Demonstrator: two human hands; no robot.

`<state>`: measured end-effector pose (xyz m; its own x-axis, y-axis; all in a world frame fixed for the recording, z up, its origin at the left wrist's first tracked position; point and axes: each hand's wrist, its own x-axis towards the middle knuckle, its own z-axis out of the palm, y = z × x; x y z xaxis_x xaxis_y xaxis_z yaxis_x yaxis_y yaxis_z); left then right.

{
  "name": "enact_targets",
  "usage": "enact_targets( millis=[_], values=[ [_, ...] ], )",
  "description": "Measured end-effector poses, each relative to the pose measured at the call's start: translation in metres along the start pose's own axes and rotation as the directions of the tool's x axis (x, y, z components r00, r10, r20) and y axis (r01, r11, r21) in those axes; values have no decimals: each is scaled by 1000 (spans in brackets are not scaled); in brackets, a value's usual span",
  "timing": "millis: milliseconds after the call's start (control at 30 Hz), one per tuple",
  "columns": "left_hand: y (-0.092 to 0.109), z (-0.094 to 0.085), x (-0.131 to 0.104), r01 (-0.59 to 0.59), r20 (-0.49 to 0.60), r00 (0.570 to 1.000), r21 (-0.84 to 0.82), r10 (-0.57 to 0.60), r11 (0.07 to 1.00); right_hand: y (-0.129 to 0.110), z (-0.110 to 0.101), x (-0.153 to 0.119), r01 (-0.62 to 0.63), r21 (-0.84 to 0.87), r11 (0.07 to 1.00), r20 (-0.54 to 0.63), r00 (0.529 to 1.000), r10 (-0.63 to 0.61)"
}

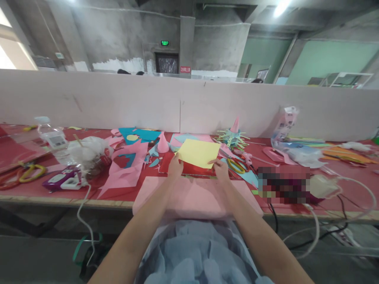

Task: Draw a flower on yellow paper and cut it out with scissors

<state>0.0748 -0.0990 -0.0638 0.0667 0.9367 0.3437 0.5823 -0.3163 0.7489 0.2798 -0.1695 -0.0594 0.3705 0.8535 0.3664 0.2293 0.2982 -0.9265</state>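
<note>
The pink board [197, 199] lies at the near edge of the desk [352, 199], in front of the person's body, and the forearms reach over it. Just beyond the pink board, the yellow sheet [199, 152] is held up at a tilt, above a red sheet [194, 170]. The left hand [175, 166] has its grip pinched on the yellow sheet's left side, near the lower corner. The right hand [220, 169] has its grip pinched on the lower right corner, so the yellow sheet spans the space between the two hands.

Beyond the pink board and a little to its left stands a pink cone [162, 144], with blue scraps beside it. Left of the pink board lies a cut pink sheet [126, 171] with a large opening; farther left are a purple device [60, 178] and a clear bottle [52, 135]. Beyond the pink board to its right are yellow-handled scissors [237, 167], and farther back a fringed piece [232, 138] topped with a pink point. Right of the pink board, a pixelated patch hides part of a dark object. Behind everything on the desk runs a pale partition [118, 104].
</note>
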Motion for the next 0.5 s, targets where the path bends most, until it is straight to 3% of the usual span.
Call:
enact_targets(
  millis=[100,167,233,333,400,500],
  values=[
    [0,-2,0,14,-31,999,-96,-17,995,-2,-1,0,-3,3,1000,-18,1000,3],
    [0,-3,3,35,-61,997,-246,-52,969,-1,-2,0,-9,13,1000,-38,999,9],
    [-1,-3,7,91,-62,989,-463,-135,882,3,-3,2,-17,25,1000,-55,998,18],
    [-3,-3,13,176,5,968,-721,-249,670,12,-5,6,-3,35,999,-87,996,6],
    [-5,-2,15,199,47,963,-788,-265,583,17,-6,9,21,35,999,-104,994,-17],
    [-7,0,16,259,128,956,-792,-264,553,20,-8,11,35,34,999,-116,993,-31]
  ],
)
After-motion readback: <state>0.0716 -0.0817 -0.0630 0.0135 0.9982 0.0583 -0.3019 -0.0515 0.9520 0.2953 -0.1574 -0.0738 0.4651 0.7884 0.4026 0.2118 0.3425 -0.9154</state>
